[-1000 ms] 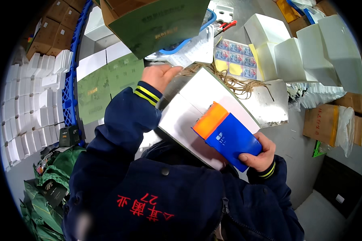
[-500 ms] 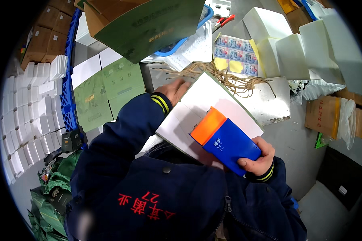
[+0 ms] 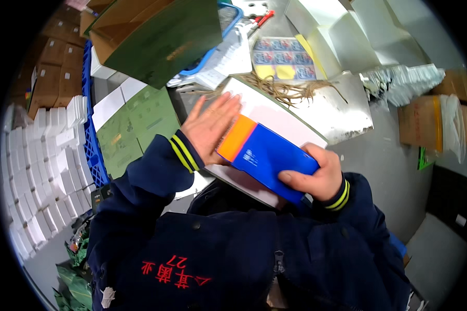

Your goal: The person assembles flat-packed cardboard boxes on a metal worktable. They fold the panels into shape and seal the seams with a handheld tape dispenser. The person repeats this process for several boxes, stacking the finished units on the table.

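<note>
My right hand [image 3: 319, 173] is closed around the blue end of a blue and orange tape dispenser [image 3: 270, 155], thumb on top. The dispenser lies slantwise over a white-faced, green-edged carton [image 3: 283, 122]. At its orange end, a toothed edge faces my left hand [image 3: 210, 127]. That hand is open, its fingers stretched out over the carton's left corner and its palm close against the toothed end. Whether any tape runs between palm and dispenser cannot be made out. The dispenser hides the middle of the carton.
Behind the carton lie brown cords [image 3: 283, 90] and a sheet of round-cornered stickers [image 3: 285, 52]. An open green box [image 3: 166, 44] stands back left, above flattened green cartons [image 3: 135, 122]. Red-handled pliers [image 3: 264, 19] lie far back. White boxes [image 3: 46, 176] are stacked at left.
My left hand has come off the carton's far left edge and turned flat beside the dispenser's orange end. The dispenser has moved left toward that hand, still held in my right hand.
</note>
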The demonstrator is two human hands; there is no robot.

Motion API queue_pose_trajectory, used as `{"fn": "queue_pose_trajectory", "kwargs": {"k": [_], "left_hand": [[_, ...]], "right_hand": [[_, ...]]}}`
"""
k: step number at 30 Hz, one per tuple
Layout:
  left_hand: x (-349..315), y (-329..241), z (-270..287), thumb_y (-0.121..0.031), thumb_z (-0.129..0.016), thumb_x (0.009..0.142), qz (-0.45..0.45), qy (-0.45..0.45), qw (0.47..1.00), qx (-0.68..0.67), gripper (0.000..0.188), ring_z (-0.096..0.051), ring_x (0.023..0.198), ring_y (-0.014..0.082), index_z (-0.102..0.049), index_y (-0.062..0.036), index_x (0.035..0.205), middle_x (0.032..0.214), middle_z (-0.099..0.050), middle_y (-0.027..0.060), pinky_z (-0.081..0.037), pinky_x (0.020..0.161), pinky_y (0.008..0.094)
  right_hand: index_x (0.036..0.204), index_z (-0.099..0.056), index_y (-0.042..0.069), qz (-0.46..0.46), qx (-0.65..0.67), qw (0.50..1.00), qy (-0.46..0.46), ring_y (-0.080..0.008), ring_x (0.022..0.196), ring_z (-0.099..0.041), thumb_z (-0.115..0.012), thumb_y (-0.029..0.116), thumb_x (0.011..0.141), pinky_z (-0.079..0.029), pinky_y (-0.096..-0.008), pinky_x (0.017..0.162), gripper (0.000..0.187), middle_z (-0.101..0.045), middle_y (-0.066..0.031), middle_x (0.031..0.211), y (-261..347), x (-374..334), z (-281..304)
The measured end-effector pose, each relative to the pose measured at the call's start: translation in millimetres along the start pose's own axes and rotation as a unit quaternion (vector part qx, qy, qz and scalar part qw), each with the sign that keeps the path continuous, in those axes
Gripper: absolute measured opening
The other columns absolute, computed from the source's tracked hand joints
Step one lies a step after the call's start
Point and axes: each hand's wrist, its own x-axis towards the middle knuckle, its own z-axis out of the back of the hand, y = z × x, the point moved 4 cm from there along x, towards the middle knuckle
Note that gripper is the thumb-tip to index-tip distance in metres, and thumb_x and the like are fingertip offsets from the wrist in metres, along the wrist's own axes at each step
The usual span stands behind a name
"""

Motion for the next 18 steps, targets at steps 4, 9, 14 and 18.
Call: {"fn": "queue_pose_trajectory", "kwargs": {"k": [4,9,14,18], "left_hand": [[3.0,-2.4,-7.6,-0.040,-0.075,0.059,-0.004,-0.029,0.999,0.039,0.094,-0.021,0.134,0.0258,-0.032,-0.0020,0.133,0.143,-0.026,0.0118,-0.018,0.105,0.0507],[5.7,-7.5,-6.8,-0.058,-0.072,0.051,-0.022,-0.023,0.998,0.059,0.107,-0.025,0.132,0.0310,-0.033,0.0018,0.131,0.140,-0.030,0.0166,-0.021,0.103,0.0525],[10.3,-7.5,-14.1,-0.075,-0.055,0.059,-0.031,-0.002,0.992,0.124,0.110,-0.025,0.131,0.0342,-0.030,0.0023,0.133,0.140,-0.028,0.0199,-0.021,0.103,0.0524],[9.8,-12.3,-13.0,-0.073,-0.060,0.057,-0.012,0.017,0.988,0.154,0.111,-0.024,0.131,0.0350,-0.029,0.0028,0.133,0.140,-0.027,0.0212,-0.018,0.103,0.0533]], "right_hand": [[0.076,-0.060,-0.002,-0.016,0.026,1.000,0.007,-0.0077,0.058,-0.054,-0.078,0.021,0.066,-0.045,-0.0228,0.055,0.032,-0.060,-0.0071,0.065,-4.0,-14.8,14.9],[0.076,-0.060,-0.002,0.040,-0.048,0.998,0.006,-0.0085,0.058,-0.055,-0.081,0.020,0.061,-0.043,-0.0236,0.052,0.034,-0.060,-0.0079,0.064,-40.5,-58.6,61.3],[0.075,-0.059,-0.002,0.040,0.014,0.999,-0.013,-0.0097,0.055,-0.055,-0.083,0.021,0.059,-0.043,-0.0237,0.050,0.037,-0.059,-0.0073,0.062,-119.4,-101.0,90.8],[0.075,-0.058,-0.001,0.076,0.012,0.997,0.004,-0.0107,0.056,-0.057,-0.082,0.020,0.059,-0.045,-0.0237,0.051,0.036,-0.060,-0.0085,0.063,-142.8,-99.8,94.7]]}}
